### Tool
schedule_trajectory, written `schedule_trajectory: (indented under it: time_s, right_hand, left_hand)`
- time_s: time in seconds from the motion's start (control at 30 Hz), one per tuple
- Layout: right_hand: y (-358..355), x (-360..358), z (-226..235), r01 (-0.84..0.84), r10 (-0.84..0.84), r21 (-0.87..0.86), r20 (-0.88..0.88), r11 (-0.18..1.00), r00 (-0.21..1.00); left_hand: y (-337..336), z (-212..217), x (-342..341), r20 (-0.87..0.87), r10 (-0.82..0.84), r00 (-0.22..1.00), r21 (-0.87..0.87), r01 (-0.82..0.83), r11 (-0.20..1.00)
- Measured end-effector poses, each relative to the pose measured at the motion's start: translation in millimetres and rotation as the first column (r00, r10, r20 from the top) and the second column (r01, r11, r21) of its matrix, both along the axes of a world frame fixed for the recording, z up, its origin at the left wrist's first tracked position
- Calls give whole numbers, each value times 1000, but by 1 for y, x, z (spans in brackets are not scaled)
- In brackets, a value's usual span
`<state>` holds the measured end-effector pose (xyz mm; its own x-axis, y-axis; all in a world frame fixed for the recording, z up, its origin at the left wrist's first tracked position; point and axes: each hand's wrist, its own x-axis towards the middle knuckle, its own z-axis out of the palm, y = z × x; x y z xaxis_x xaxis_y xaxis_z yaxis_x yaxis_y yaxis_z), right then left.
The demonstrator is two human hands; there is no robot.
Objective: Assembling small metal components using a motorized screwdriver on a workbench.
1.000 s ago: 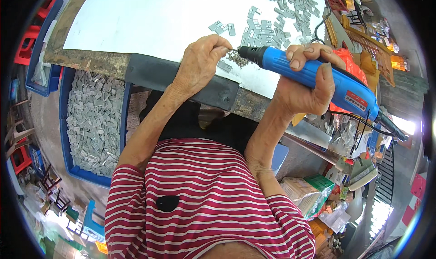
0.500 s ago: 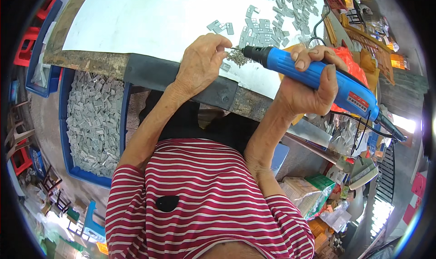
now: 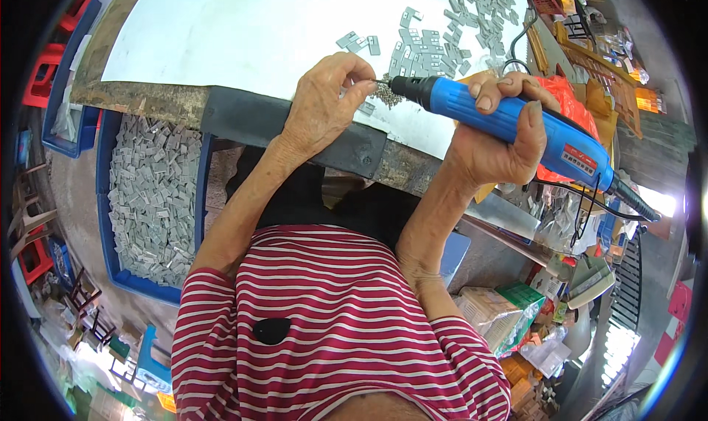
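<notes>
My right hand (image 3: 509, 137) is wrapped around a blue electric screwdriver (image 3: 479, 109), held nearly level with its black nose toward the left. The thin bit reaches the fingertips of my left hand (image 3: 328, 100). Thumb and forefinger of that hand are pinched together, and whatever sits between them is too small or hidden to name. Just below the bit lies a heap of tiny screws (image 3: 387, 95) on the white work surface (image 3: 243, 37). Beyond it, small grey flat pieces (image 3: 422, 52) are spread out, and a few more grey pieces (image 3: 358, 43) lie apart to the left.
A larger pile of grey pieces (image 3: 487, 15) covers the far right of the table. Black padding (image 3: 247, 118) lines its front edge. At the lower left stands a blue crate (image 3: 105, 222) full of grey pieces. A dark cord (image 3: 514, 45) and a red plastic bag (image 3: 571, 100) are at the right.
The screwdriver has shifted slightly left, and its bit now meets my left fingertips. My left thumb and forefinger have closed up around the tip.
</notes>
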<state>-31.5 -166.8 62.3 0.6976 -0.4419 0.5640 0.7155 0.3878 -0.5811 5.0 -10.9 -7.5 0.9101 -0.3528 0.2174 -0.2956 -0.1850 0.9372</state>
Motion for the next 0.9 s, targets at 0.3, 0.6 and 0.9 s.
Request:
schedule_trajectory:
  time_s: [0.3,0.6,0.9]
  right_hand:
    - [5,0,2,-9,8,-26,-5,1000,1000]
    - [4,0,-1,5,-6,-32,-42,999,999]
    - [4,1,0,3,-5,-24,-52,1000,999]
  left_hand:
    - [-2,-2,-1,184,42,982,52,-52,997]
    - [-2,-2,-1,214,38,976,68,-53,996]
    - [-2,-2,-1,220,37,975,93,-59,994]
